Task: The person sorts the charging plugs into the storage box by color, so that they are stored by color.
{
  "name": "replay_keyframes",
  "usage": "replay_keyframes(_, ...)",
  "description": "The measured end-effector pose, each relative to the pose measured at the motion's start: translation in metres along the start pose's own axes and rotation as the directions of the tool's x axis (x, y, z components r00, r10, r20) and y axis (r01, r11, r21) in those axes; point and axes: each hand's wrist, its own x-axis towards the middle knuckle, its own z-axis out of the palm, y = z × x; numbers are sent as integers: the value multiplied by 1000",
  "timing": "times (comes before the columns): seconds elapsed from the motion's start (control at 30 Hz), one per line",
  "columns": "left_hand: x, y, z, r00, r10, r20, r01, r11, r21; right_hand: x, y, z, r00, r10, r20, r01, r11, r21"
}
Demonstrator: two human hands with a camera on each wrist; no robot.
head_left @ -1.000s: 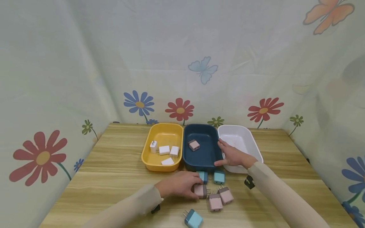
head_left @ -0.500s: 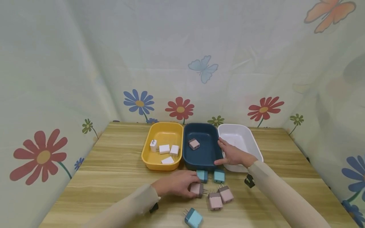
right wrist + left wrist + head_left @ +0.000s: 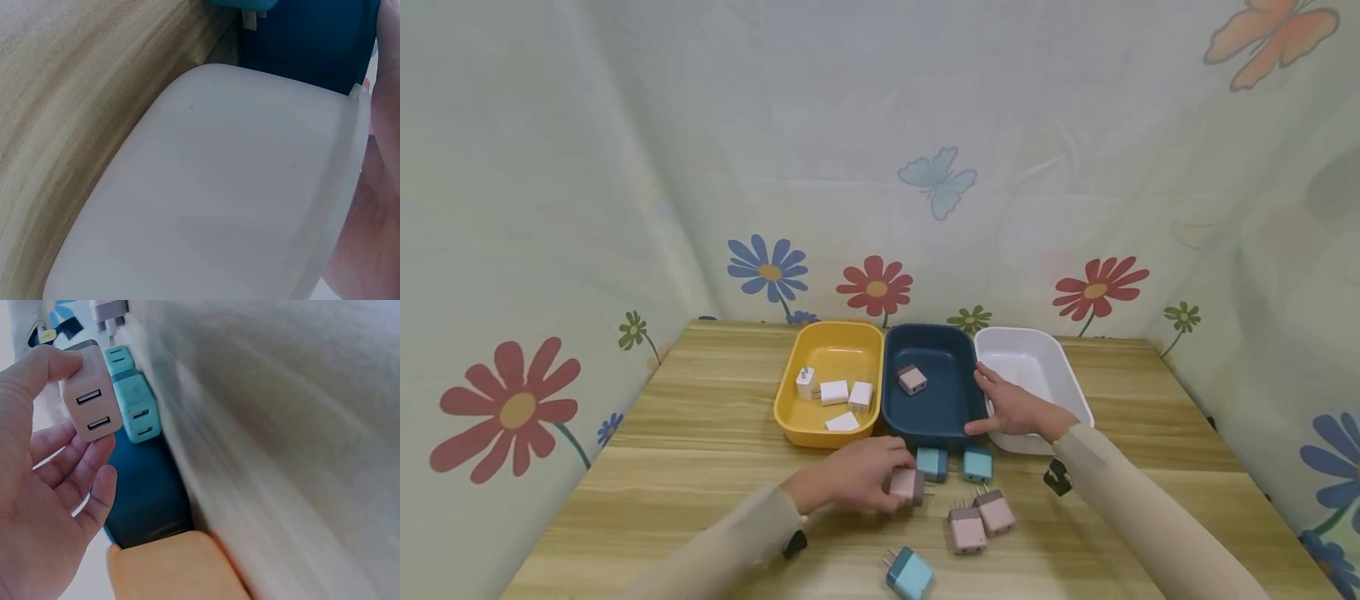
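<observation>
My left hand (image 3: 853, 475) pinches a pink USB charger (image 3: 87, 397) between thumb and fingers, its two ports facing the left wrist camera. In the head view this charger is close over the table, prongs pointing right. My right hand (image 3: 1018, 408) rests with spread fingers on the adjoining rims of the dark blue tray (image 3: 932, 429) and the white tray (image 3: 1071, 392). Another pink charger (image 3: 913, 380) lies inside the blue tray. Two teal chargers, a left one (image 3: 931, 463) and a right one (image 3: 977, 465), sit just in front of it.
Nearer on the wooden table (image 3: 700, 483), two pink chargers (image 3: 966, 533) lie side by side, with a teal charger (image 3: 910, 573) at the front edge of view. To the left of the blue tray, a yellow tray (image 3: 784, 412) contains several white chargers (image 3: 833, 392). A flowered cloth hangs behind.
My left hand has drawn the pink charger leftward, away from the other two pink ones and the teal ones. The right hand stays on the tray rims.
</observation>
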Motion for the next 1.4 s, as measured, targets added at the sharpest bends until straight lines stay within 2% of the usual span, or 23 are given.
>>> replay_keyframes(0.13, -2, -2, -6, 999, -15, -32, 15, 1000, -4, 0, 0, 0, 1000, -1, -3, 1, 1000, 3)
replay_keyframes(0.43, -6, -2, -26, 991, -96, -94, 92, 995, -49, -1, -2, -1, 1000, 7, -4, -7, 1000, 7)
replay_keyframes(0.83, 1, -4, -42, 981, -113, -158, 103, 992, -66, -1, -1, 0, 1000, 7, -10, -7, 1000, 5)
replay_keyframes(1.13, 14, -9, -46, 976, -136, -168, 120, 988, -101, -1, 0, 1, 1000, 0, -13, 0, 1000, 6)
replay_keyframes(1.4, 26, -18, -43, 970, -179, -166, 170, 983, -69, -2, 0, 1, 1000, 6, -16, -5, 1000, 24)
